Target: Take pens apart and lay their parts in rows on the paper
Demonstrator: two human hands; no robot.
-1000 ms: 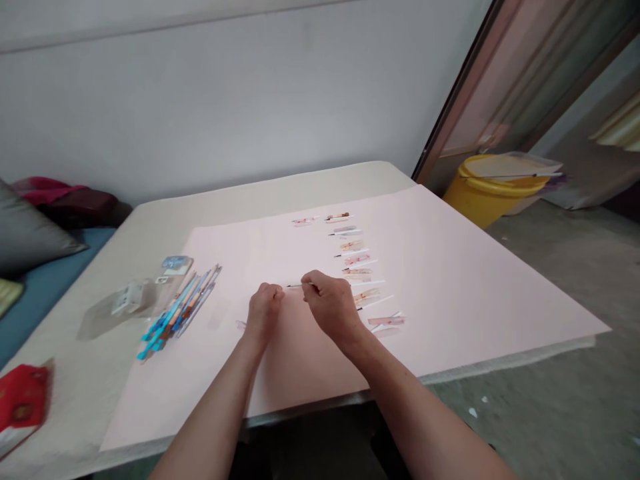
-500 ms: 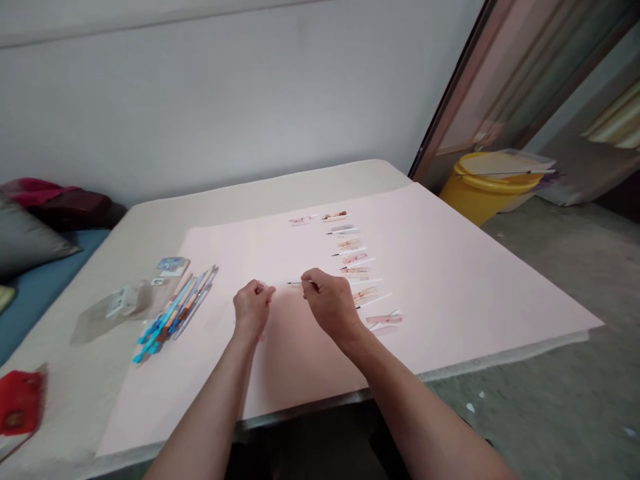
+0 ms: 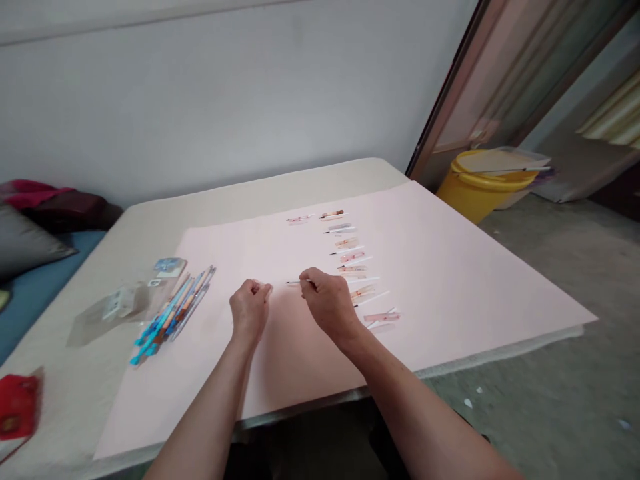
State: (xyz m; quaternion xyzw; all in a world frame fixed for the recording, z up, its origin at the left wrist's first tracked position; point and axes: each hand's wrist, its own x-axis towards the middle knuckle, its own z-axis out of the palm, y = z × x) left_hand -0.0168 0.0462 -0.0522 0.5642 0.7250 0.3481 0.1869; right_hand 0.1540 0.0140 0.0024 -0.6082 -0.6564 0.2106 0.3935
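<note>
Over the pink sheet (image 3: 300, 353), my right hand (image 3: 327, 297) pinches a thin white pen refill (image 3: 293, 283), its dark tip pointing left. Across a small gap, my left hand (image 3: 249, 308) is closed on a clear pen part (image 3: 258, 287), mostly hidden by the fingers. Beyond my right hand runs a column of pen parts: a pink barrel (image 3: 381, 317), an orange-tinted barrel (image 3: 363, 292) and several others, with white refills beside them. Another pinkish pen piece (image 3: 299, 219) lies at the far side.
To the left lies a bundle of blue, orange and clear pens (image 3: 175, 313), beside a clear plastic bag (image 3: 107, 313) and a small blue-and-white packet (image 3: 170, 265). A red object (image 3: 19, 407) sits at the near left. On the floor at right stands a yellow bucket (image 3: 465, 193).
The view has shifted slightly, so everything sits a little further left. Both hands keep nearly the same pose and the same hold.
</note>
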